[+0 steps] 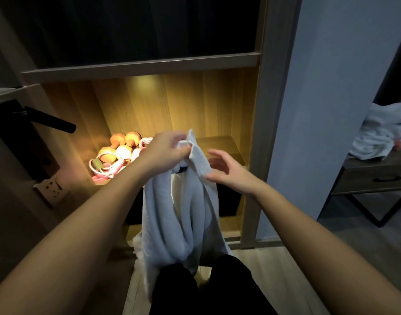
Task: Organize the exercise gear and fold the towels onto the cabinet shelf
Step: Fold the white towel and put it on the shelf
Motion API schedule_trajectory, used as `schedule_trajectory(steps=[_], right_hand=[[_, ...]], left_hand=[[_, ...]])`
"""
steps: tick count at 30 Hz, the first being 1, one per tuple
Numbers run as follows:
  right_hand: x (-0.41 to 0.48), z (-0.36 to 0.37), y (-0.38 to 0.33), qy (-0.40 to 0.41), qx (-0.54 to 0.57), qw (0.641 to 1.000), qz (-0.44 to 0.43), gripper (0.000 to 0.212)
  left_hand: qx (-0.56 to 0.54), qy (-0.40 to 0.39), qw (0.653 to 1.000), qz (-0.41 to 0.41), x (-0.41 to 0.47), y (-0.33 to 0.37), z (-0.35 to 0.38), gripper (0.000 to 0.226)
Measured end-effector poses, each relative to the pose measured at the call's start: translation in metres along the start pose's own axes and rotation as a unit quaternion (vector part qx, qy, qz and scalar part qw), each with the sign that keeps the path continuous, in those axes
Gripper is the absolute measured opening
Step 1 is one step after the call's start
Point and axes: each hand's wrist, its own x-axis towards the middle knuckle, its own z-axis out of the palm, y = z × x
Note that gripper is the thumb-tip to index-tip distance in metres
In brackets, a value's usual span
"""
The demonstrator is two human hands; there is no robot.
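A white towel (183, 212) hangs bunched in front of the lit cabinet shelf (217, 142), its lower end reaching my knees. My left hand (167, 153) grips the towel's top edge. My right hand (229, 171) is beside the towel's right edge with fingers spread and relaxed, its thumb touching the cloth. On the left of the shelf lies a pile of exercise gear: pink dumbbells (120, 146) and a pink skipping rope (108, 171). The right half of the shelf is bare wood.
More white towels (381, 133) lie heaped on a dark side table (374, 176) at the right. A door with a black lever handle (51, 121) stands at the left, with a wall socket (50, 187) below it. A white wall (320, 110) separates cabinet and table.
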Motion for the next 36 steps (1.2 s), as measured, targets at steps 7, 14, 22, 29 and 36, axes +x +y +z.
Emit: schedule_trajectory(steps=[7, 14, 22, 29, 36], right_hand=[[0.012, 0.018, -0.041, -0.037, -0.079, 0.994, -0.059, 0.059], [0.011, 0.026, -0.030, -0.056, -0.042, 0.997, -0.045, 0.088], [0.014, 0.009, -0.017, -0.020, 0.110, 0.993, -0.035, 0.033], [0.011, 0.001, -0.007, -0.083, 0.179, 0.980, -0.008, 0.033], [0.001, -0.007, -0.006, -0.075, 0.158, 0.984, -0.030, 0.022]], left_hand=[[-0.034, -0.076, 0.996, -0.009, -0.008, 0.002, -0.011, 0.022], [-0.045, -0.123, 0.991, 0.001, -0.010, -0.004, -0.014, 0.012], [-0.004, -0.175, 0.985, 0.000, -0.010, -0.010, -0.010, 0.022], [-0.025, -0.249, 0.968, 0.012, -0.013, 0.002, -0.010, 0.016], [-0.022, -0.277, 0.960, 0.020, -0.015, 0.008, -0.002, 0.013]])
